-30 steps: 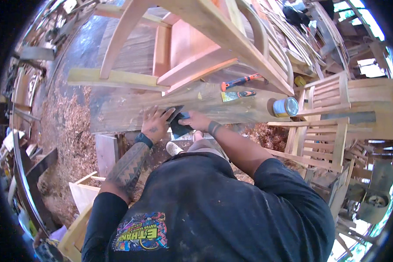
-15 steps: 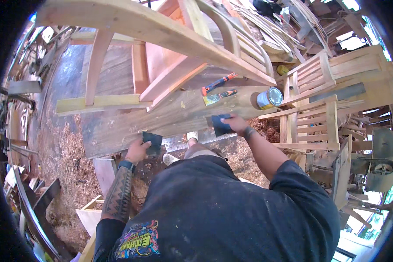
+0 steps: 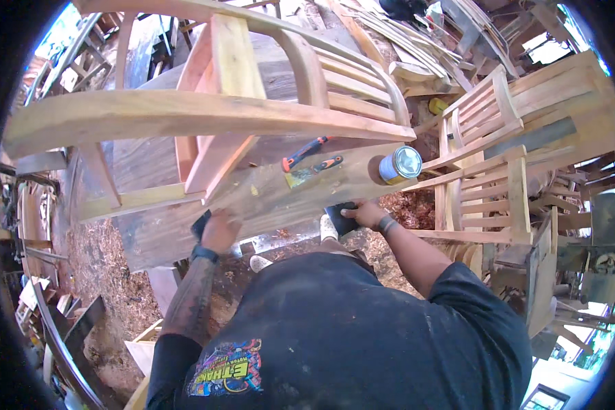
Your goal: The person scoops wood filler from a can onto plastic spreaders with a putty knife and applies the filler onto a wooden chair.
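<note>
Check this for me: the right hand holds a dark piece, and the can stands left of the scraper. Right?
Only the side is wrong: in the head view the can stands right of the scraper. The right hand does hold a dark piece.

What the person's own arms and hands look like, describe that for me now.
The left hand and right hand wear no gloves. A dark, watch-like band circles the left wrist, and dark markings show on the left forearm. A narrow dark ring goes around the right wrist; whether worn or inked, I cannot tell. The shirt's dark sleeves are short.
</note>
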The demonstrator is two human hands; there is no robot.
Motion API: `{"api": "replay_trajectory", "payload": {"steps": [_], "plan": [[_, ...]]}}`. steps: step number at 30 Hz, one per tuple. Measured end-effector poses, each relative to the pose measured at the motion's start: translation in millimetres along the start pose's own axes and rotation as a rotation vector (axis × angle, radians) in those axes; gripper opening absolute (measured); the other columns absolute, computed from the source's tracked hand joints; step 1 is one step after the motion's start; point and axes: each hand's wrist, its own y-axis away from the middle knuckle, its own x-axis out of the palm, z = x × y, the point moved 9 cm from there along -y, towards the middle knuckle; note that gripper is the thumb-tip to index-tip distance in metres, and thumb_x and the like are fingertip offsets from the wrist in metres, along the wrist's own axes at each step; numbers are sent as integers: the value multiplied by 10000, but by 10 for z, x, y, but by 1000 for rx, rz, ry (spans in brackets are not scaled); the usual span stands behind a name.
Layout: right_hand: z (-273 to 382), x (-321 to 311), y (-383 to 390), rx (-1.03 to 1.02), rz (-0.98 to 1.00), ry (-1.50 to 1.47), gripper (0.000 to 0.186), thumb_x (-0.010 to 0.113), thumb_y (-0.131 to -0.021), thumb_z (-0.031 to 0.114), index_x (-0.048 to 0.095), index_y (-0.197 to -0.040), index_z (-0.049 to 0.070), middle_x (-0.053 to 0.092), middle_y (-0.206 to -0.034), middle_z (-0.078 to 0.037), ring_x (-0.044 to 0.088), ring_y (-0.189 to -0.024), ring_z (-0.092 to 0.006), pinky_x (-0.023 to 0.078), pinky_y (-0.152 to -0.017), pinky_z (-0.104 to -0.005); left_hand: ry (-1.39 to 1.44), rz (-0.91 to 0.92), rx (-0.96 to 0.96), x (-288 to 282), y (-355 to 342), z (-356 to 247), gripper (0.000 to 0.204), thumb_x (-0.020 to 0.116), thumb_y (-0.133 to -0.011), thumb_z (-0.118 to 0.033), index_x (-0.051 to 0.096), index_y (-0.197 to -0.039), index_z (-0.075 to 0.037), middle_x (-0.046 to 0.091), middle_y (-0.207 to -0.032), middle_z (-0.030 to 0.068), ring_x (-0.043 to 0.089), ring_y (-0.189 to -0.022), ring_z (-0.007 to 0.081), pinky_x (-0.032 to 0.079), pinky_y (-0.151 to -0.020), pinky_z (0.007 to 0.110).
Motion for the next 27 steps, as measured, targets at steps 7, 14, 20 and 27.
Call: {"api": "replay_trajectory", "payload": {"steps": [7,14,20,27], "plan": [[38,-624,92,-57,168,-296,389,769,-1042,172,718,-1383,-9,777,-1280,-82,714,-1081,-183,576,-996,-360,411,140,34,1257,-1449,-2201,817,808,-978,-391,449,-1642,-79,752,-1223,189,763,-1076,290,626,-873,438],[345,-1025,177,-66,357,-692,357,768,-1058,188,712,-1365,13,780,-1218,-58,743,-1065,-164,610,-958,-362,455,108,-155,1736,-1768,-2462,578,723,-1001,-472,648,-1406,-66,794,-1151,237,789,-976,393,616,-880,494],[865,-814,-1,-39,526,-636,372,782,-1034,131,691,-1367,-6,784,-1234,-80,765,-1118,-195,633,-972,-366,320,-50,-29,1678,-448,-2066,297,668,-1018,-296,756,-1225,-101,782,-1065,153,742,-953,419,586,-842,504],[1412,-44,-102,-169,681,-117,423,807,-975,40,670,-1373,9,752,-1208,-74,739,-1105,-186,591,-1008,-363,517,-264,-310,1706,1005,-1310,538,768,-958,-209,537,-1418,-52,737,-1002,258,729,-884,423,578,-811,494]]}}
